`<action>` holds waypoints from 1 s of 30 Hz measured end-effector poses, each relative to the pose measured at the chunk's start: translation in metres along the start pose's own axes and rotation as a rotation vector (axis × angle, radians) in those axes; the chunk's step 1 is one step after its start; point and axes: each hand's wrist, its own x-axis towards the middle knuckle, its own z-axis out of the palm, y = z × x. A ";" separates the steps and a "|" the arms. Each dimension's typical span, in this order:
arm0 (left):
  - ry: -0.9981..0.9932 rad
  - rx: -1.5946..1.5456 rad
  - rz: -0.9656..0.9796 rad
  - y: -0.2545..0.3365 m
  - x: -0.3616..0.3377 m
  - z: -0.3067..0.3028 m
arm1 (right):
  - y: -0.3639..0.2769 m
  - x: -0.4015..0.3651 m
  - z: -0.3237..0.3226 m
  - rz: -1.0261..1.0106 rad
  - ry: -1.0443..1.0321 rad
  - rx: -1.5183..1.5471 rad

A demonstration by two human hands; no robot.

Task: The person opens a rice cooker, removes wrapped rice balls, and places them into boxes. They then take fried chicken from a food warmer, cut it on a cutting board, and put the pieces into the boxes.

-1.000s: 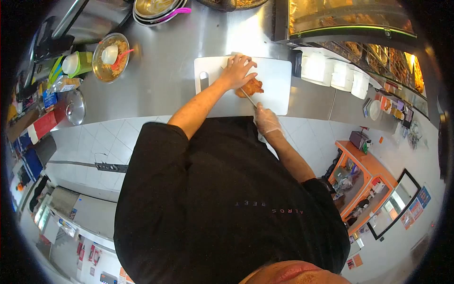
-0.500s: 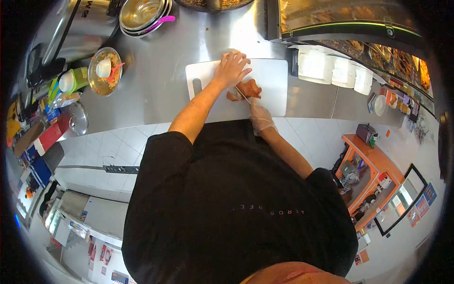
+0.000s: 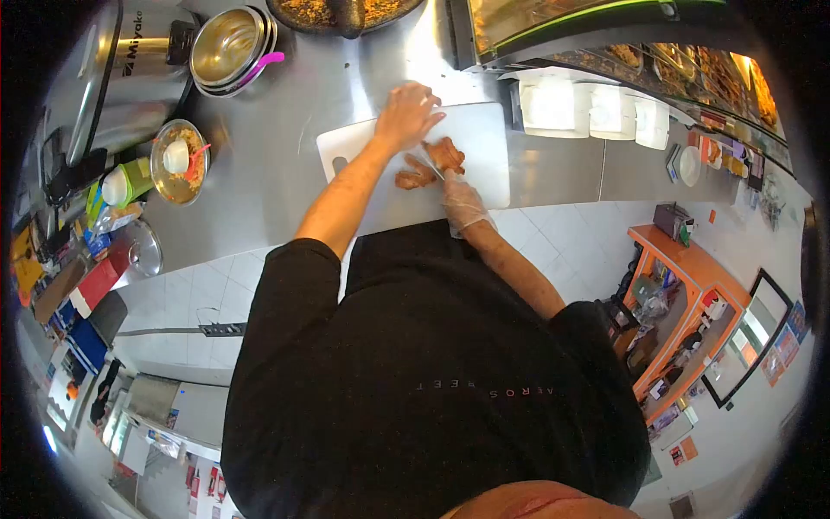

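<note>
A white cutting board [image 3: 482, 143] with a handle slot lies on the steel counter. On it is a browned piece of cooked meat [image 3: 445, 155], with smaller cut pieces [image 3: 416, 174] to its left. My right hand [image 3: 465, 206], in a clear plastic glove, is closed round a knife [image 3: 437, 170]; the handle is hidden in the grip. The thin blade lies between the larger piece and the cut ones. My bare left hand [image 3: 408, 117] is over the board's far left part, fingers apart and slightly bent, just beyond the meat and holding nothing.
White open boxes [image 3: 553, 108] stand right of the board, below a glass display case [image 3: 605, 35]. To the left are a metal bowl [image 3: 158, 177] with food and a red spoon, stacked bowls [image 3: 226, 48], and a Miyako appliance [image 3: 138, 65]. A dark stone mortar [image 3: 290, 19] sits at the back.
My left hand has lifted away from the meat, up and to the left. The smaller pieces now lie apart from the larger one, with the knife between them. The whole view has shifted slightly.
</note>
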 end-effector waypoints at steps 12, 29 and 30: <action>-0.106 -0.061 0.026 0.012 0.023 0.010 | 0.010 -0.010 -0.032 0.012 -0.008 -0.017; 0.406 -0.143 -0.111 0.022 0.003 -0.037 | 0.013 0.006 -0.104 0.232 0.047 -0.042; 0.474 -0.148 -0.159 0.020 -0.016 -0.042 | 0.054 0.032 -0.068 0.106 0.155 -0.141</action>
